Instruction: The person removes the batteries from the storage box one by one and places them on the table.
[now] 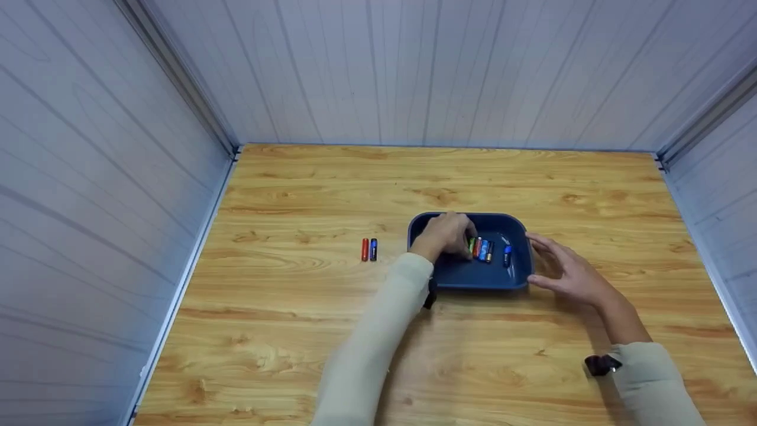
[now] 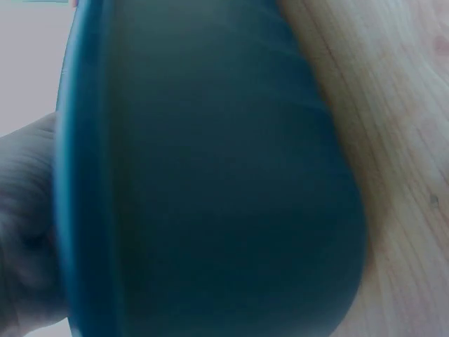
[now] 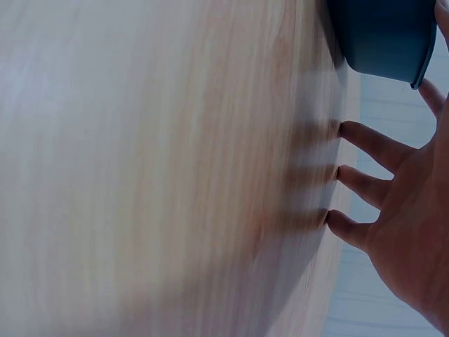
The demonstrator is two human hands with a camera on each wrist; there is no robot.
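A dark blue tray sits mid-table and holds several small batteries in mixed colours. My left hand reaches into the tray's left half, fingers curled down beside the batteries; its fingertips are hidden. The left wrist view is filled by the tray's outer wall, with a bit of the hand behind it. My right hand lies against the tray's right side with spread, straight fingers. In the right wrist view those fingers touch the table below the tray. A red battery and a blue-black battery lie side by side left of the tray.
The wooden table is enclosed by pale panel walls on the left, back and right. Both forearms wear light sleeves with a black wrist mount.
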